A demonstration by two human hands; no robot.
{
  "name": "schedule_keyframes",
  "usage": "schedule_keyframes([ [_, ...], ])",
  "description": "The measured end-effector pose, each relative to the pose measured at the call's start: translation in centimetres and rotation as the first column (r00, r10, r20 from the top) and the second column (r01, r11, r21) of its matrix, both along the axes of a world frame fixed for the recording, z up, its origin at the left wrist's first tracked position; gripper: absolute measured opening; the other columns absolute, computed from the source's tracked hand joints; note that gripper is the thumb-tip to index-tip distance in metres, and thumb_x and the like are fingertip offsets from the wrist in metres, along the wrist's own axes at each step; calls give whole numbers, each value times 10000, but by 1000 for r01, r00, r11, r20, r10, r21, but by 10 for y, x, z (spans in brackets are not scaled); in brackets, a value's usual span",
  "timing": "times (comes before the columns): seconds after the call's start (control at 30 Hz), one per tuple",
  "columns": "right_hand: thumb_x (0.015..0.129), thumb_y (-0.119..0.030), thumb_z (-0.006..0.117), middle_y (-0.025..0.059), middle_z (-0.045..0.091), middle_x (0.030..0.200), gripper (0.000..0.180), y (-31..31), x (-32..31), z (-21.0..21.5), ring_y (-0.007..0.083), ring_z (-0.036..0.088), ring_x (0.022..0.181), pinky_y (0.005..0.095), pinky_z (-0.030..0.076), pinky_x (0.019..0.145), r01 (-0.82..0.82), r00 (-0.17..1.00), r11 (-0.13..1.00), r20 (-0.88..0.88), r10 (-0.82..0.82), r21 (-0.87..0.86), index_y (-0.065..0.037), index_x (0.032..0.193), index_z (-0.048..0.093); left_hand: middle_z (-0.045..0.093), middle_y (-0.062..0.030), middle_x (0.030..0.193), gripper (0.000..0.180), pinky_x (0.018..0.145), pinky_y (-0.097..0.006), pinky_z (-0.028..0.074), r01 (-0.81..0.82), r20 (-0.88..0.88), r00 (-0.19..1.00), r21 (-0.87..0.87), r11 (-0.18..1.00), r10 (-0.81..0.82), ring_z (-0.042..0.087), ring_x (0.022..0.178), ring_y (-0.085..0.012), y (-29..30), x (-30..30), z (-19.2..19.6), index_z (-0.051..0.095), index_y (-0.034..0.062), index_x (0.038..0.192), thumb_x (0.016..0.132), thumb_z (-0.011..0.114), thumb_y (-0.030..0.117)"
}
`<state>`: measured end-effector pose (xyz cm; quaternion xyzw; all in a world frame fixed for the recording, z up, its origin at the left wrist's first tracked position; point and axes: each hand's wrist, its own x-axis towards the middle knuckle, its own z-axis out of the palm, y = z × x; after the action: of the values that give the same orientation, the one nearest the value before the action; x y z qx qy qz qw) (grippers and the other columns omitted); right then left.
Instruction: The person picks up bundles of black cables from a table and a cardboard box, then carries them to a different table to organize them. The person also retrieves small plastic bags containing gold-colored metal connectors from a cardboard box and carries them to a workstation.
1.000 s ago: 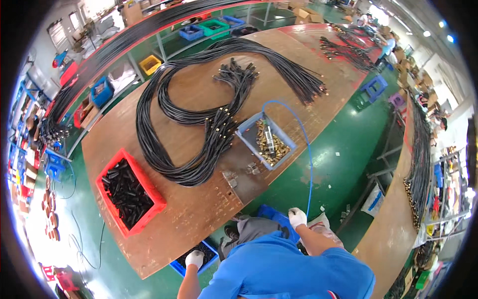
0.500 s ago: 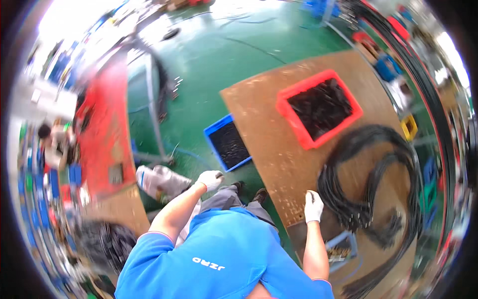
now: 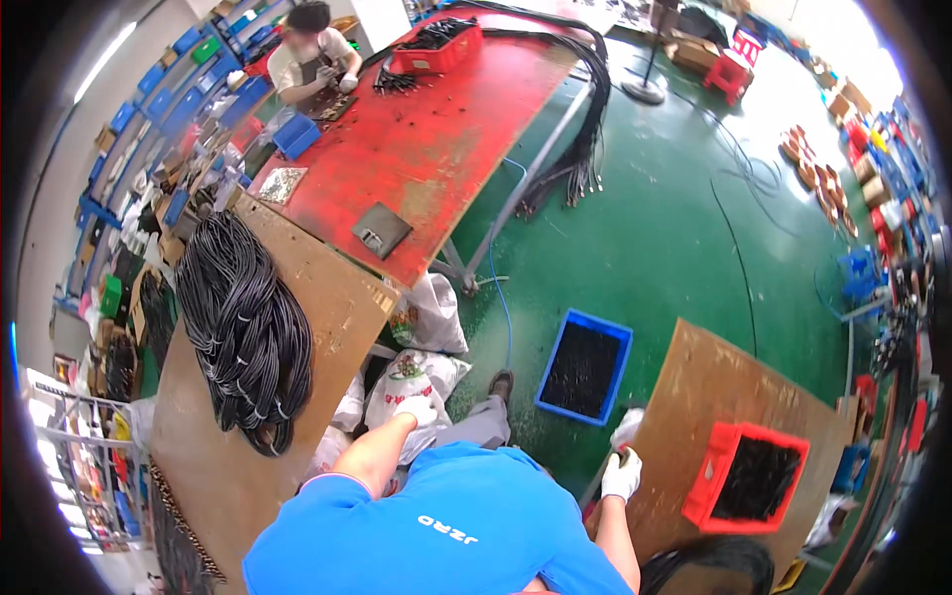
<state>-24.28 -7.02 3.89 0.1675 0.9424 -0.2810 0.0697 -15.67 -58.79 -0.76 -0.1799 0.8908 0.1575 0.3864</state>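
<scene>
My left hand (image 3: 417, 409), in a white glove, hangs low beside the printed white sacks (image 3: 439, 369) between the tables. Its fingers blend into the pale sack, so their pose is unclear. My right hand (image 3: 622, 474), gloved in white too, hovers by the left edge of the brown table (image 3: 684, 397), thumb and fingers a little apart, with nothing visible between them. On that table sits a red bin (image 3: 716, 481) of short black pieces. A blue bin (image 3: 627, 347) with similar dark pieces rests on the green floor ahead.
Bundled black cables (image 3: 243, 327) lie on another brown table (image 3: 337, 283) at left. Beyond is a red table (image 3: 446, 149) bearing another red bin (image 3: 426, 59), where a person (image 3: 315, 61) sits working. Cables hang off its far corner; a blue hose (image 3: 503, 288) crosses the floor.
My view and body have turned left: the red table and cable bundle are now nearer the middle, while the right brown table has shifted to the lower right. Both hands stay low.
</scene>
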Motion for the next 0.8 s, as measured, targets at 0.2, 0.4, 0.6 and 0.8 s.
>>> schedule_keyframes([
  [0.2, 884, -486, 587, 217, 529, 1379, 695, -29, -139, -19, 407, 542, 1261, 481, 459, 1051, 146, 925, 927, 284, -252, 345, -84, 1431, 439, 659, -148, 1272, 454, 1005, -433, 484, 34, 88, 995, 67, 997, -40, 634, 1158, -331, -56, -82, -14, 709, 135, 1202, 876, 510, 380],
  [0.4, 873, -390, 572, 242, 639, 1195, 543, -21, -199, -47, 412, 671, 1074, 506, 563, 890, 108, 820, 886, 463, -336, 452, 30, 1216, 550, 677, -173, 1208, 444, 979, -444, 492, 41, -86, 996, 99, 994, -32, 643, 1113, -357, -95, -204, 49, 691, 87, 1155, 916, 485, 399],
  [0.6, 849, -572, 578, 269, 655, 1143, 738, -39, -208, -38, 399, 693, 1011, 485, 571, 848, 102, 840, 853, 416, -350, 512, 98, 1159, 599, 691, -181, 1165, 420, 961, -453, 495, -26, -134, 990, 106, 994, 40, 651, 1087, -359, -91, -281, 43, 721, 96, 1095, 905, 499, 397],
  [0.8, 799, -708, 601, 303, 638, 1133, 919, -46, -210, -55, 399, 692, 1002, 495, 573, 822, 235, 774, 759, 355, -524, 607, 120, 1199, 583, 692, -176, 1171, 425, 963, -444, 501, 53, 13, 998, 150, 987, -55, 651, 1108, -351, -62, -346, 18, 721, 122, 1146, 890, 502, 380],
])
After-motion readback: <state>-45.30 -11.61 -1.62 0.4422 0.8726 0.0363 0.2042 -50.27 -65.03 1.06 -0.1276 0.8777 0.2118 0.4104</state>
